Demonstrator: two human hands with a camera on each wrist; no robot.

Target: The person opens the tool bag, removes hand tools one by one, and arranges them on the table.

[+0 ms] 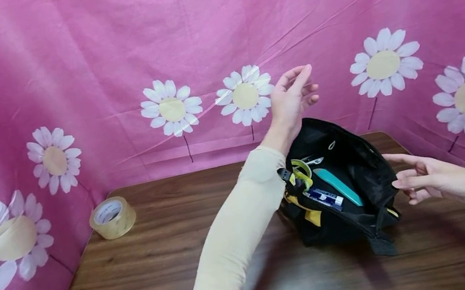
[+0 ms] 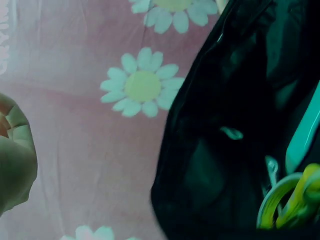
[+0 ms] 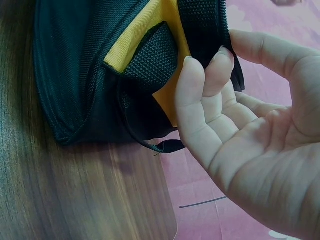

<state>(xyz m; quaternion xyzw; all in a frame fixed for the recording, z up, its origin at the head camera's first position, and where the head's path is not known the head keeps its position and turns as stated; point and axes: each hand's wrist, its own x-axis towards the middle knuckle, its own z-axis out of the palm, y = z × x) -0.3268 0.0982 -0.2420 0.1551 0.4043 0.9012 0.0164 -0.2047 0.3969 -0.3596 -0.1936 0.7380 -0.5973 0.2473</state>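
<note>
A black bag (image 1: 343,229) with yellow trim stands unzipped on the wooden table. Above its far left edge, my left hand (image 1: 291,96) hovers with fingers loosely bent and nothing visible in them; the left wrist view catches only part of it. My right hand (image 1: 439,182) is at the bag's right side, its fingertips touching the outside near the zip edge (image 3: 223,20). Inside the bag lie a long teal object (image 1: 338,186), a blue-and-white tube-like item (image 1: 325,198), a yellow-green ring-shaped item (image 2: 282,200) and a small silver metal piece (image 1: 314,161).
A roll of clear tape (image 1: 113,218) rests at the table's far left corner. Pink cloth (image 1: 194,28) with daisies hangs behind and along both sides of the wooden table (image 1: 164,259). A black strap end (image 1: 383,245) hangs from the bag's front.
</note>
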